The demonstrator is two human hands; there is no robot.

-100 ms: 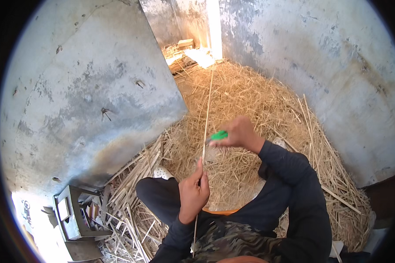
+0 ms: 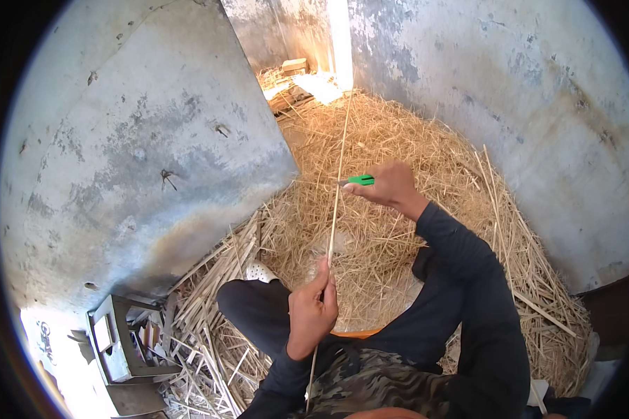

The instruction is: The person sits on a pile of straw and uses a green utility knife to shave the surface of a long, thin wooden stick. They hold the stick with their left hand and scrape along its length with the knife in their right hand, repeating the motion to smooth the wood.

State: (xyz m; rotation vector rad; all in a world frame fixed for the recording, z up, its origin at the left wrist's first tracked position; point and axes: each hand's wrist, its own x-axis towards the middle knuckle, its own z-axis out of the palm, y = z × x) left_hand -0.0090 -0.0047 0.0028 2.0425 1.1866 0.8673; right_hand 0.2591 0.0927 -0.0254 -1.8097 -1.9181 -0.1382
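Observation:
A long, thin pale strip that looks like bamboo or cane [image 2: 336,209] runs from near my lap up toward the far corner. Around its lower part my left hand [image 2: 312,312] is closed, the thumb and fingers pinching it. My right hand [image 2: 393,187] grips a knife with a green handle [image 2: 360,180]. Its short grey blade meets the strip well above my left hand; part of the handle is hidden inside my fingers.
A deep heap of straw-like shavings [image 2: 398,140] covers the floor ahead. Longer split strips [image 2: 223,262] lie at the left, and more strips [image 2: 538,307] at the right. Bare walls [image 2: 510,105] close in on both sides. A small wooden cabinet [image 2: 122,349] stands at lower left.
My right hand has moved the knife farther up along the strip, away from my left hand. The strip's far end has shifted slightly right. My left hand stays closed, slightly lower.

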